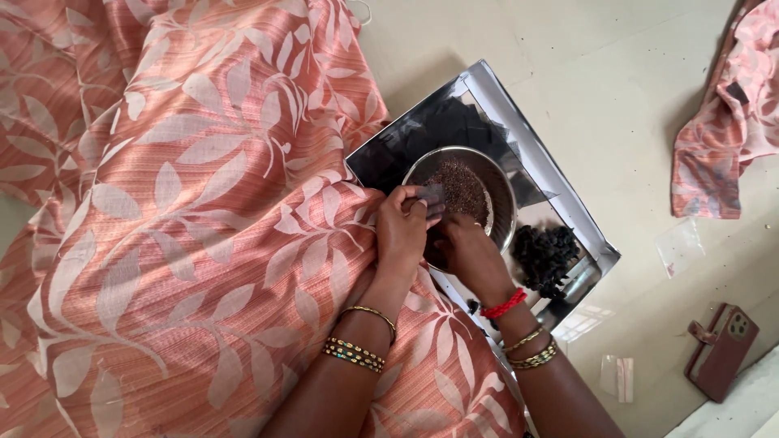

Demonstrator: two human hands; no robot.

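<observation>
Both my hands meet over the steel bowl (479, 191): my left hand (403, 231) pinches a small grey packet (430, 195) at its rim, my right hand (471, 255) curls beside it, grip unclear. Fine brown seeds (462, 188) fill the bowl; beyond, the shiny tray (560, 195).

Soft, even daylight, sharp focus (glare on the tray (568, 212)).

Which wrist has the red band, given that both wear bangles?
The right hand, reaching into the steel bowl, has the red band above its gold bangles. The left hand has gold bangles only.
</observation>
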